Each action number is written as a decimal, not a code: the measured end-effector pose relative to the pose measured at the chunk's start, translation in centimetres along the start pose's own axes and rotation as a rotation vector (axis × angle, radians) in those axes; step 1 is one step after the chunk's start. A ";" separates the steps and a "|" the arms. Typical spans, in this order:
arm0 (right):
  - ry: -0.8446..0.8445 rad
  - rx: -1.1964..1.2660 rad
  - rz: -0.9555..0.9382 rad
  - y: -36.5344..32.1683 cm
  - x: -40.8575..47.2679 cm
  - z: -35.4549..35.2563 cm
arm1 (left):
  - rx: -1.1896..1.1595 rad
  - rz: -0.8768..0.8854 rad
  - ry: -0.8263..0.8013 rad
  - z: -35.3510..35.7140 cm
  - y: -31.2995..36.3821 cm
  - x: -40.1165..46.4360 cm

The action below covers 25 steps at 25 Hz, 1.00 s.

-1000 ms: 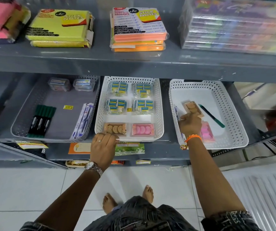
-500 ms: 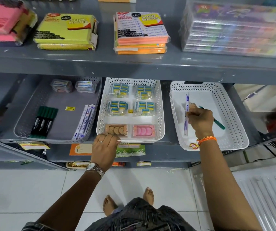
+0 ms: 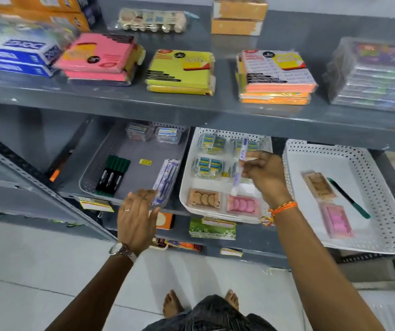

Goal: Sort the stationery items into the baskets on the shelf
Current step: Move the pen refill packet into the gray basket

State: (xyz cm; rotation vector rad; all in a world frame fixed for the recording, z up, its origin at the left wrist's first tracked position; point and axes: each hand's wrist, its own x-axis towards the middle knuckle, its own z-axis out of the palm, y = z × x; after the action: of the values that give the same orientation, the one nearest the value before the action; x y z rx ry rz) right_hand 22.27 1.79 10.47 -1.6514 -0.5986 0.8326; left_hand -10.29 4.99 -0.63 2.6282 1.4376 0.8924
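Note:
My right hand (image 3: 264,174) holds a white and purple pen (image 3: 239,167) upright over the middle white basket (image 3: 185,185), which holds eraser packs and two trays of shaped erasers. My left hand (image 3: 136,216) hovers open, fingers spread, at the front right corner of the grey basket (image 3: 91,170). That grey basket holds black and green markers (image 3: 114,174), a packet of pens (image 3: 166,179) and two small clear boxes. The right white basket (image 3: 387,187) holds a green pen (image 3: 349,198), a brown eraser tray (image 3: 318,185) and a pink eraser tray (image 3: 336,220).
The grey shelf above (image 3: 191,108) carries packs of sticky notes in pink, yellow and orange, blue boxes and clear pen cases. Price labels hang on the shelf's front edge. A lower shelf holds small packets. White floor tiles and my bare feet (image 3: 198,304) lie below.
My right hand lifted the white and purple pen out of the right basket and carried it left over the middle basket. My left hand left the middle basket's rim and moved left, opening.

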 end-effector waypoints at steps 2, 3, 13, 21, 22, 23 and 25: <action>-0.105 -0.042 0.014 -0.4 -0.2 5.0 | 0.038 -0.034 0.015 -1.2 -3.0 0.0; -0.157 -0.085 0.007 -0.6 -0.3 7.6 | 0.048 -0.043 0.020 -1.6 -4.3 0.1; -0.399 -1.022 -0.343 2.2 -0.9 24.6 | 0.050 -0.041 0.036 -1.4 -10.3 -0.2; -0.400 -1.138 -0.363 4.1 -0.7 25.9 | -0.040 0.015 0.066 -1.0 -10.8 -0.2; -0.399 -1.136 -0.364 4.1 -0.7 25.9 | -0.046 0.017 0.065 -1.0 -10.8 -0.2; -0.396 -1.131 -0.364 4.1 -0.8 25.8 | -0.051 0.018 0.066 -1.0 -10.8 -0.2; -0.390 -1.114 -0.371 3.8 -0.6 25.4 | -0.062 0.020 0.074 -0.8 -10.8 -0.3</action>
State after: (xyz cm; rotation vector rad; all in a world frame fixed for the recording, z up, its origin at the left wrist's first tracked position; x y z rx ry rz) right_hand 1.83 15.93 4.05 -2.2277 -1.8155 0.5455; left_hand -19.10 10.75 -3.05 2.5958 1.3771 1.0288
